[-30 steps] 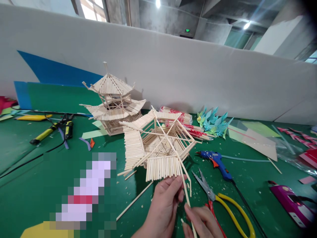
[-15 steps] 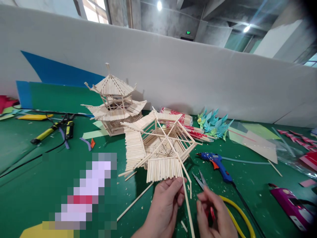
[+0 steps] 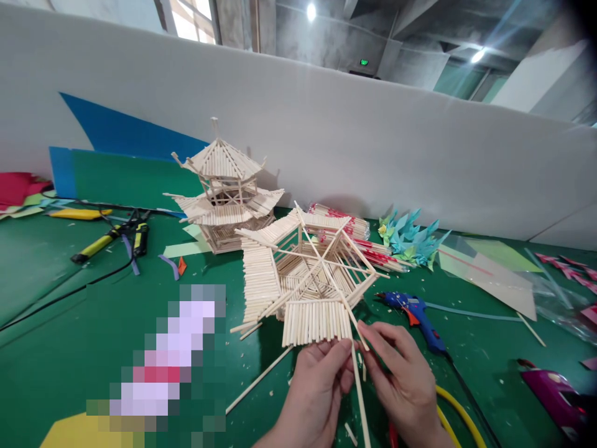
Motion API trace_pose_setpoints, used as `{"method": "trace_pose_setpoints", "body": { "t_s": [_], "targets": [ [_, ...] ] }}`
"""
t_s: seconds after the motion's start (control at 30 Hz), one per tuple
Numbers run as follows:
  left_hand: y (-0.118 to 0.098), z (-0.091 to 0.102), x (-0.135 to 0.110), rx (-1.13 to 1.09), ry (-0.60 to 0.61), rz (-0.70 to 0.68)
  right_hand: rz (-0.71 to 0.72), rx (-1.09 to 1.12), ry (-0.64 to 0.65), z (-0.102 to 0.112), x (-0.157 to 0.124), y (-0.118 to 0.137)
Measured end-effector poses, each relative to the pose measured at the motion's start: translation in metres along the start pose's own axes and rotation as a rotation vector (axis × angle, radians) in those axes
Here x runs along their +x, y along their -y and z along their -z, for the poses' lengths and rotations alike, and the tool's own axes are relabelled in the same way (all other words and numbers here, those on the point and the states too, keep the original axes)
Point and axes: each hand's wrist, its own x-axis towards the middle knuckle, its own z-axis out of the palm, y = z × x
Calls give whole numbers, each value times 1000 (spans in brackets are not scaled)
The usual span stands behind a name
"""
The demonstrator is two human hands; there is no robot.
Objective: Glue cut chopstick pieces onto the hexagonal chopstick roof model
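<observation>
Two hands now meet at the near corner of the model (image 3: 310, 277), centre of the frame. Your right hand (image 3: 401, 364), previously apart from it at lower right, has come in and closed finger and thumb about the tip of the rib (image 3: 349, 311). Your left hand (image 3: 321, 386) remains pinched on the upper end of the stick (image 3: 359, 392). Judgement: work now centres on that corner, each piece separately steadied.

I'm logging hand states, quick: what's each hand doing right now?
Left hand: closed, pinching a long, straight, pale wooden stick.
Right hand: curled at a slanting, pale wooden roof strut; whether it grips cannot be told.
</observation>
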Motion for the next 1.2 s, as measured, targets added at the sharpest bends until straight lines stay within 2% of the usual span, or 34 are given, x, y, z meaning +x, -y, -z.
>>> {"method": "trace_pose_setpoints", "body": {
  "t_s": [0.23,0.73,0.87,1.0,1.2],
  "targets": [
    [-1,-1,-1,14,-28,6,54,-11,47,2,4,-7],
    [-1,-2,0,24,-45,3,23,20,34,0,6,-5],
    [0,-1,1,5,-28,-19,-30,-17,2,-1,1,-3],
    [3,2,3,30,-10,-10,-77,45,-65,-3,-14,7],
    [7,4,4,39,-25,20,108,167,-75,-8,-34,25]
  ]
}}
